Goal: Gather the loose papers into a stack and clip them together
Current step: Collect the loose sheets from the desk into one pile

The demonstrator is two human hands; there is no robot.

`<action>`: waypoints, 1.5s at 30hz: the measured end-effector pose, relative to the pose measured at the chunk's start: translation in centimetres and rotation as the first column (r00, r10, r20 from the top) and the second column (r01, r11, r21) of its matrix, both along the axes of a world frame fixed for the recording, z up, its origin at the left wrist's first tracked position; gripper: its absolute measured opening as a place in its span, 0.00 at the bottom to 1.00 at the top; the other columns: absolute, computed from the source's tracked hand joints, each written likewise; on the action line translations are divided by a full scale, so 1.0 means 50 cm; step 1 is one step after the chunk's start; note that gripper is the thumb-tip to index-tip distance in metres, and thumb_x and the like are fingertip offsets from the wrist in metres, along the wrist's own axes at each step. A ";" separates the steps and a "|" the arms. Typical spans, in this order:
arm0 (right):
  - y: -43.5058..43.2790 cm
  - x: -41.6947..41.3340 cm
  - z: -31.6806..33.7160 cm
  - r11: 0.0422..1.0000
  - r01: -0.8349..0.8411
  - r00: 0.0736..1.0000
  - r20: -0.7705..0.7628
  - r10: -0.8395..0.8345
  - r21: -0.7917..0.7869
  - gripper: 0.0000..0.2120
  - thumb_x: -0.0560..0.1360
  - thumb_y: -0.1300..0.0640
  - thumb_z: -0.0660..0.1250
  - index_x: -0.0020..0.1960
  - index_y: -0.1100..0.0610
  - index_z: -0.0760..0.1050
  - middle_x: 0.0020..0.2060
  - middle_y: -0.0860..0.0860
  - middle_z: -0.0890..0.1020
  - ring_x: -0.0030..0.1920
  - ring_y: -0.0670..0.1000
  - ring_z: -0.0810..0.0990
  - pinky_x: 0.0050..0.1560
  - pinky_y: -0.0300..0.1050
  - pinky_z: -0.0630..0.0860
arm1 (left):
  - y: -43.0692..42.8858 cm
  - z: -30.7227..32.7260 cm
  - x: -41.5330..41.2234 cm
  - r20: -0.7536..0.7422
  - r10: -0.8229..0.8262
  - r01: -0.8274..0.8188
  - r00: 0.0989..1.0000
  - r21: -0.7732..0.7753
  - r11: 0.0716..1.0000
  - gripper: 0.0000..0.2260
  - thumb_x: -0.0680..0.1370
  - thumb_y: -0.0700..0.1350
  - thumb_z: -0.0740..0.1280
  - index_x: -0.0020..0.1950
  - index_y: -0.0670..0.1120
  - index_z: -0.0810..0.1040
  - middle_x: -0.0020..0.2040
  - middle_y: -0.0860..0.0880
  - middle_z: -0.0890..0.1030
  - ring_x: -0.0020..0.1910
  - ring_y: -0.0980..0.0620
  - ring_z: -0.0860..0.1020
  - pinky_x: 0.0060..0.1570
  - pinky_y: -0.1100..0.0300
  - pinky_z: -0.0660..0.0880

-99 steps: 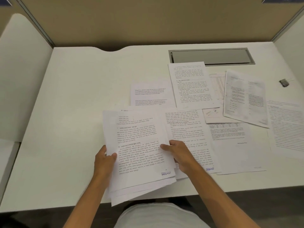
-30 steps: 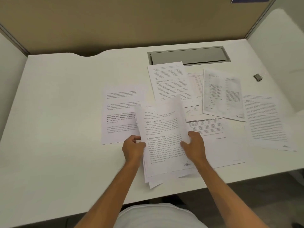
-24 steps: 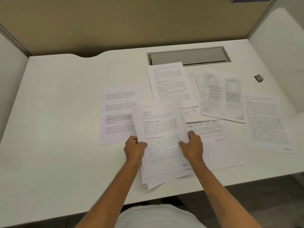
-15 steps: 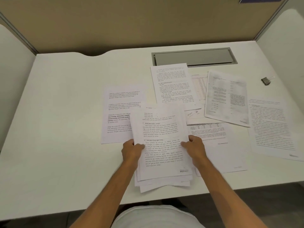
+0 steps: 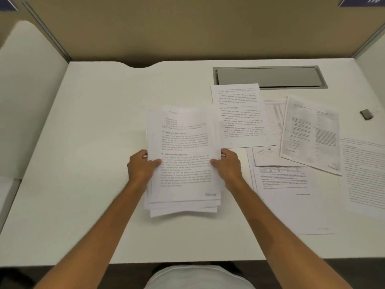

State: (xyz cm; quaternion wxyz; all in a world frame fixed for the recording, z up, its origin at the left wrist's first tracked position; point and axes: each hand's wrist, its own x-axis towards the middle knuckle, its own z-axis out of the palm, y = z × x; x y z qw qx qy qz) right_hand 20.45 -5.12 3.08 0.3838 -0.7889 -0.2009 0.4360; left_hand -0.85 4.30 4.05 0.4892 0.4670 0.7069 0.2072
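A loose stack of printed papers (image 5: pixel 184 163) sits at the middle of the white desk (image 5: pixel 83 142), its lower edges uneven. My left hand (image 5: pixel 140 167) grips the stack's left edge and my right hand (image 5: pixel 228 167) grips its right edge, thumbs on top. Several loose sheets lie to the right: one upright page (image 5: pixel 241 115), a two-column page (image 5: pixel 312 134), a table page (image 5: pixel 283 184) and a text page (image 5: pixel 364 174) at the far right. A small dark binder clip (image 5: pixel 366 114) lies near the desk's right rim.
A grey cable hatch (image 5: pixel 268 77) is set into the desk at the back. A tan partition (image 5: pixel 187 28) closes the back, with white side panels (image 5: pixel 27 90) left and right. The desk's front edge runs just above my torso.
The stack, held in both hands, has moved left and now covers the sheet that lay alone on the left. Its pages sit more squarely together. The other loose sheets and clip have not moved.
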 end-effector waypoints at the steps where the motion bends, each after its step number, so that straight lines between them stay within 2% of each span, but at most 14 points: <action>1: 0.032 -0.005 -0.001 1.000 -0.009 1.000 0.021 0.009 -0.006 0.06 0.78 0.65 0.68 0.54 0.59 0.77 0.44 0.46 0.81 0.42 0.46 0.80 0.40 0.35 0.77 | 0.026 -0.005 0.002 -0.003 0.000 0.000 1.000 0.004 1.000 0.11 0.73 0.39 0.76 0.52 0.48 0.79 0.50 0.48 0.83 0.45 0.47 0.82 0.45 0.60 0.77; 5: 0.117 -0.019 -0.026 0.997 -0.030 0.991 0.130 0.040 -0.075 0.06 0.73 0.68 0.63 0.44 0.59 0.71 0.42 0.52 0.78 0.39 0.52 0.75 0.33 0.37 0.67 | 0.099 -0.044 0.006 -0.070 -0.032 0.035 0.997 0.030 0.999 0.09 0.72 0.36 0.76 0.49 0.45 0.80 0.50 0.47 0.83 0.46 0.46 0.81 0.41 0.61 0.76; 8: 0.152 -0.038 -0.041 0.989 -0.032 0.981 0.184 0.059 -0.143 0.16 0.72 0.66 0.63 0.36 0.50 0.61 0.37 0.48 0.69 0.37 0.52 0.68 0.31 0.39 0.61 | 0.132 -0.078 0.001 -0.162 -0.051 0.056 0.986 0.025 0.998 0.09 0.66 0.37 0.76 0.43 0.42 0.79 0.51 0.42 0.83 0.49 0.40 0.82 0.45 0.53 0.81; 10: 0.166 -0.048 -0.038 0.986 -0.016 0.985 0.169 0.045 -0.168 0.11 0.73 0.63 0.65 0.44 0.46 0.71 0.46 0.51 0.75 0.44 0.54 0.75 0.36 0.40 0.71 | 0.146 -0.089 0.003 -0.171 -0.057 0.056 0.984 -0.014 0.998 0.13 0.65 0.38 0.75 0.47 0.40 0.77 0.55 0.40 0.80 0.52 0.39 0.81 0.46 0.51 0.81; 11: 0.172 -0.050 -0.039 0.983 -0.012 0.984 0.171 0.044 -0.184 0.13 0.74 0.62 0.66 0.57 0.51 0.75 0.55 0.55 0.78 0.53 0.57 0.79 0.45 0.44 0.76 | 0.151 -0.087 0.006 -0.163 -0.061 0.055 0.985 -0.039 0.998 0.17 0.67 0.39 0.75 0.53 0.40 0.76 0.59 0.40 0.78 0.55 0.39 0.80 0.47 0.51 0.80; 13: 0.180 -0.054 -0.036 0.974 0.016 0.987 0.156 0.020 -0.224 0.25 0.76 0.62 0.67 0.72 0.61 0.68 0.66 0.58 0.77 0.63 0.60 0.78 0.54 0.47 0.76 | 0.156 -0.084 0.011 -0.151 -0.055 0.042 0.987 -0.086 0.995 0.27 0.70 0.39 0.75 0.67 0.40 0.70 0.66 0.39 0.74 0.61 0.38 0.77 0.52 0.50 0.78; 16: 0.191 -0.052 -0.043 0.967 0.095 0.991 0.114 -0.070 -0.236 0.25 0.75 0.63 0.68 0.71 0.63 0.68 0.65 0.59 0.77 0.62 0.60 0.79 0.53 0.47 0.76 | 0.167 -0.091 0.010 -0.132 0.000 -0.017 0.991 -0.125 0.992 0.28 0.75 0.39 0.72 0.72 0.38 0.65 0.67 0.39 0.74 0.58 0.41 0.77 0.50 0.53 0.75; 20: 0.193 -0.046 -0.047 0.965 0.107 0.994 0.028 -0.103 -0.240 0.23 0.75 0.65 0.68 0.70 0.65 0.70 0.64 0.58 0.78 0.55 0.58 0.79 0.51 0.46 0.76 | 0.169 -0.104 -0.007 -0.038 0.013 -0.019 0.999 -0.164 0.986 0.14 0.77 0.36 0.68 0.63 0.39 0.76 0.64 0.41 0.79 0.54 0.44 0.78 0.51 0.56 0.75; 23: 0.184 -0.039 -0.045 0.977 0.120 0.989 -0.061 -0.132 -0.177 0.27 0.73 0.67 0.70 0.71 0.64 0.71 0.68 0.58 0.77 0.63 0.59 0.79 0.58 0.46 0.77 | 0.164 -0.112 -0.024 0.069 0.028 -0.015 0.997 -0.179 0.984 0.19 0.76 0.36 0.70 0.67 0.42 0.76 0.65 0.44 0.80 0.59 0.44 0.80 0.63 0.50 0.76; 26: 0.160 -0.025 -0.025 0.987 0.155 0.980 -0.118 -0.159 -0.044 0.25 0.72 0.69 0.73 0.68 0.63 0.74 0.63 0.54 0.81 0.58 0.58 0.82 0.59 0.51 0.80 | 0.145 -0.081 -0.027 0.192 -0.005 0.018 0.981 -0.068 0.998 0.16 0.77 0.35 0.69 0.63 0.48 0.79 0.60 0.47 0.83 0.56 0.44 0.83 0.60 0.45 0.79; 31: 0.101 0.006 0.057 0.923 0.152 0.982 -0.162 -0.099 0.353 0.22 0.71 0.72 0.73 0.62 0.57 0.77 0.57 0.55 0.85 0.55 0.58 0.85 0.53 0.55 0.84 | 0.091 0.024 -0.017 0.443 -0.125 0.019 0.888 0.237 0.971 0.15 0.80 0.34 0.65 0.62 0.51 0.77 0.57 0.53 0.84 0.54 0.54 0.84 0.51 0.58 0.82; 38: 0.063 0.026 0.079 0.842 0.078 0.996 -0.084 -0.039 0.533 0.20 0.74 0.75 0.68 0.65 0.67 0.73 0.56 0.57 0.82 0.52 0.47 0.85 0.50 0.40 0.81 | 0.047 0.052 0.009 0.549 -0.235 -0.009 0.802 0.404 0.915 0.18 0.82 0.32 0.62 0.67 0.50 0.71 0.61 0.50 0.80 0.61 0.52 0.80 0.60 0.53 0.79; 42: 0.054 0.017 0.074 0.838 0.054 0.997 -0.070 -0.020 0.543 0.23 0.73 0.68 0.72 0.67 0.64 0.73 0.58 0.58 0.82 0.57 0.53 0.83 0.55 0.46 0.81 | 0.030 0.035 0.018 0.554 -0.183 -0.033 0.812 0.356 0.934 0.20 0.83 0.36 0.62 0.69 0.56 0.67 0.62 0.52 0.77 0.63 0.54 0.77 0.60 0.58 0.77; 45: 0.052 0.013 0.074 0.846 0.052 0.998 -0.043 -0.034 0.531 0.22 0.72 0.65 0.74 0.65 0.59 0.74 0.57 0.56 0.82 0.57 0.54 0.82 0.55 0.46 0.81 | 0.029 0.029 0.026 0.486 -0.178 -0.023 0.856 0.380 0.925 0.16 0.83 0.43 0.62 0.70 0.52 0.67 0.63 0.49 0.77 0.63 0.51 0.76 0.58 0.58 0.77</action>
